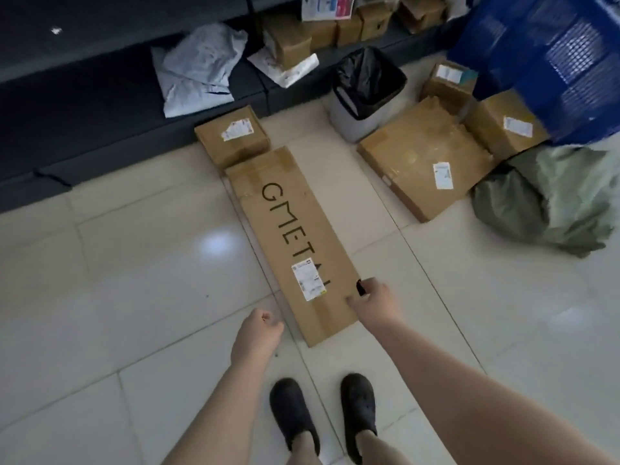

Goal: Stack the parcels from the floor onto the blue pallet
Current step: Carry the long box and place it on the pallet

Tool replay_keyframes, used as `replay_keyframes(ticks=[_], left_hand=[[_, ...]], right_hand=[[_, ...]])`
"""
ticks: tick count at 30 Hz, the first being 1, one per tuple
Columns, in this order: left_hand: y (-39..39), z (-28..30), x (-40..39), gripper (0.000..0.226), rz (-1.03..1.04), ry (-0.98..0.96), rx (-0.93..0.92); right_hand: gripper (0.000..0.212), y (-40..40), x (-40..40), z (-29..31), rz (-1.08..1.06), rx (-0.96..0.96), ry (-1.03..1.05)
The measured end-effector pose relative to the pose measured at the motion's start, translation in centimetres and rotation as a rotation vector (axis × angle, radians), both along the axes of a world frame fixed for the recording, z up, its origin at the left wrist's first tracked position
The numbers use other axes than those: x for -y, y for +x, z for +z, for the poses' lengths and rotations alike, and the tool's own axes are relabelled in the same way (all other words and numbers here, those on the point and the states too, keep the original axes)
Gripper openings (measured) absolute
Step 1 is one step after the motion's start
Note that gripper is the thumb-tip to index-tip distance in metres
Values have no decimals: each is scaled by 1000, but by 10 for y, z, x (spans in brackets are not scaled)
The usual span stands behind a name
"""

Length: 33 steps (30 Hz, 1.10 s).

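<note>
The long cardboard box (292, 236) marked GMETAL lies flat on the floor (134, 297). The right hand (374, 302) reaches down to the box's near end, fingers curled over the right edge, thumb on top. The left hand (258, 333), loosely curled and holding nothing, hovers just left of the near corner.

Dim, soft, glare on floor tiles (218, 245)
</note>
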<state>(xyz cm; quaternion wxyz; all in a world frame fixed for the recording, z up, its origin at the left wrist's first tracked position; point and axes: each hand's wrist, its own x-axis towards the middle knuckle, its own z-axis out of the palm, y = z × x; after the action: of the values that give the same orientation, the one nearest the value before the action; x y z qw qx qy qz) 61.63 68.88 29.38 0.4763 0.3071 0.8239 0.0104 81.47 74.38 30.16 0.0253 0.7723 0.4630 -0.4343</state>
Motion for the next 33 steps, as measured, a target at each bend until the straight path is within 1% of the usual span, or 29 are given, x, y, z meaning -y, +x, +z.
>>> replay_keyframes(ticks=[2,4,7,10,13,16,18,19,20,21,25,26,29,30,32,33], left_hand=[[9,-48,6,40,51,-17,9],[26,-105,18,47,46,-40,6],[53,-186,37,61,-24,-93,-18],[72,-259,40,73,29,-85,14],[80,-316,30,77,143,-71,47],[80,-362,14,77,310,-16,104],[80,-384,6,80,448,0,198],[81,-392,4,80,547,8,276],[81,-399,6,79,639,9,333],[80,-401,9,78,691,6,337],[71,-382,45,75,599,-34,144],[68,-373,56,74,611,-28,138],[58,-347,85,64,721,81,192],[54,-337,92,60,756,123,168],[44,-309,103,55,825,167,26],[38,-289,108,52,853,152,-74]], right_hand=[[63,8,-3,-49,61,52,-9],[68,21,-5,-103,116,97,-34],[69,44,-2,-184,165,159,-48],[69,64,-6,-257,208,221,-53],[78,71,-18,-317,198,220,-48],[92,69,-34,-365,95,106,-45],[97,66,-42,-388,3,43,-56],[99,65,-43,-396,-23,46,-59],[99,64,-43,-401,-31,67,-64],[99,63,-41,-403,-27,90,-78],[90,62,-14,-388,-61,88,-110],[88,62,-5,-380,-93,88,-103],[80,53,16,-353,-152,-9,-71],[79,46,23,-344,-142,-51,-71],[81,28,41,-322,-61,-66,-55],[83,19,51,-308,-15,-35,-33]])
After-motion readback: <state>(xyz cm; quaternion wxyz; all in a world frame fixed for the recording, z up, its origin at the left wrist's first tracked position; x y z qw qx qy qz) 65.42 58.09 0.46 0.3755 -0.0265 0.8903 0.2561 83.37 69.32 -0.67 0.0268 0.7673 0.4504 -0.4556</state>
